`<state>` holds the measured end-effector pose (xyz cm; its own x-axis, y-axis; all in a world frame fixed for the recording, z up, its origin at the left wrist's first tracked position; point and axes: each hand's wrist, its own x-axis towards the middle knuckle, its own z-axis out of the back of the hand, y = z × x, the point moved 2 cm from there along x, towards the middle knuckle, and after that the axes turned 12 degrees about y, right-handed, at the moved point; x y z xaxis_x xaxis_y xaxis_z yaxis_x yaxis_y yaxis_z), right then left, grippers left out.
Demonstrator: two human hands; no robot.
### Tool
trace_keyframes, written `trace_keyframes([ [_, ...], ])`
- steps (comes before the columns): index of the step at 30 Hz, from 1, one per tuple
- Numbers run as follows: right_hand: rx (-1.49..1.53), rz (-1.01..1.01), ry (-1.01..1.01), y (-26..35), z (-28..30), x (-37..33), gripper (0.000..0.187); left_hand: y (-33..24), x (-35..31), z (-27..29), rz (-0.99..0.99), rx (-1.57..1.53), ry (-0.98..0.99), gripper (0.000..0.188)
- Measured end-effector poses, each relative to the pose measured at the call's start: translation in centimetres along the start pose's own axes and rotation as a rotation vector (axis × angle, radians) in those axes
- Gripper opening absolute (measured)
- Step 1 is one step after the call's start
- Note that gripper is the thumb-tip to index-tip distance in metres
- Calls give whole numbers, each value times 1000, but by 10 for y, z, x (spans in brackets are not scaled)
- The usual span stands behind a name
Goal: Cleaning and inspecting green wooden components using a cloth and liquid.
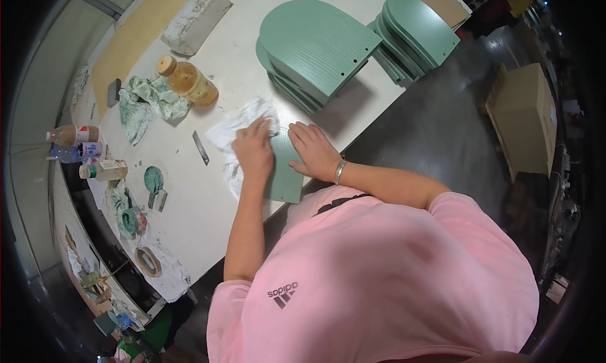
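Note:
A small green painted panel (285, 173) lies flat at the near edge of the white table (208, 205). My left hand (254, 149) presses on the panel's left part, its fingers on a crumpled white cloth (243, 123) that spreads toward the table's middle. My right hand (312, 149), with a metal bangle on the wrist, lies flat with fingers spread on the panel's upper right corner. Neither hand grips anything that I can make out; the cloth under the left fingers is partly hidden.
Two stacks of green rounded panels (315, 47) (413, 31) stand at the far side. A brown jar (188, 82), a green-stained rag (148, 104), a small metal blade (201, 147), bottles (79, 136), paint tins (132, 221) and tape (148, 261) sit left. A cardboard box (524, 120) stands on the floor.

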<state>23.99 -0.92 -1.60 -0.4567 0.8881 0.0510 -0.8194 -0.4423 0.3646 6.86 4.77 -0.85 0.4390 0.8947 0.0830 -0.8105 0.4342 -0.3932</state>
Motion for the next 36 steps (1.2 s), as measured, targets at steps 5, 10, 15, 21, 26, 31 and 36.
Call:
trace_keyframes([
  [5, 201, -72, -65, 1, 9, 4, 64, 36, -32, 38, 427, -982, 21, 31],
  [10, 584, -61, -195, 32, 30, 96, 71, 27, -62, 52, 503, -2015, -328, 38],
  [15, 675, -265, -397, 16, 4, 230, 101, 27, -94, 58, 532, -1799, -369, 39],
  [21, 958, -72, -268, 17, 17, 291, 87, 24, -123, 68, 585, -1948, -502, 33],
  [26, 597, 11, -67, 52, 40, 249, 60, 44, -133, 73, 599, -1963, -703, 41],
  [31, 213, 308, -100, 76, 47, 189, 51, 70, -118, 59, 497, -1935, -683, 40],
  [36, -78, 421, -144, 75, 61, 172, 39, 68, -103, 54, 362, -2060, -568, 41],
])
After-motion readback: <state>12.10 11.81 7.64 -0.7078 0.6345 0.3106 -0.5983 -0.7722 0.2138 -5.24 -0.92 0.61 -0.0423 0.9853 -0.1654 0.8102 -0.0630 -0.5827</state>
